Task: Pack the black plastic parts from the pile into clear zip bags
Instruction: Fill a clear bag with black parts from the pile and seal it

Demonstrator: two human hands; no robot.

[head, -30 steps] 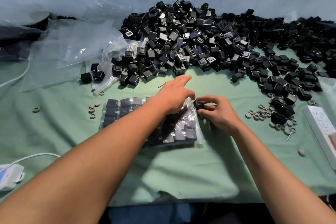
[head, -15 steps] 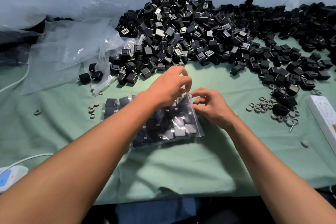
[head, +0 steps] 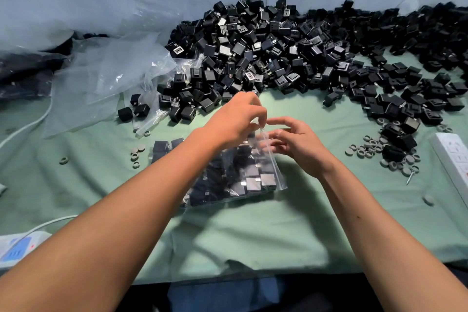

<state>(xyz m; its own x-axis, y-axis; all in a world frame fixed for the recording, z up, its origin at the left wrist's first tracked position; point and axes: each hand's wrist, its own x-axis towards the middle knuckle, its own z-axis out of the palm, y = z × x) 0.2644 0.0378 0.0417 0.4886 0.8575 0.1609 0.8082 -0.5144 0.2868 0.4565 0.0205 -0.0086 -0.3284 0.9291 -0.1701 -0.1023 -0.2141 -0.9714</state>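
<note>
A big pile of black plastic parts (head: 278, 53) spreads across the far half of the green table. In front of it lies a clear zip bag (head: 243, 175) filled with several black parts, its open end raised toward the pile. My left hand (head: 235, 119) pinches the bag's top edge from the left. My right hand (head: 296, 144) is at the bag's mouth on the right, fingers curled around the plastic edge. No loose part shows in either hand.
Empty clear bags (head: 106, 76) lie crumpled at the left. Small grey rings (head: 374, 152) and a screw sit at the right, a few more rings (head: 136, 154) at the left. A white power strip (head: 453, 157) lies at the right edge, another (head: 17, 248) at the lower left.
The black part my right hand held a second ago is gone from view. Both hands have lifted the bag's mouth and drawn its edges together.
</note>
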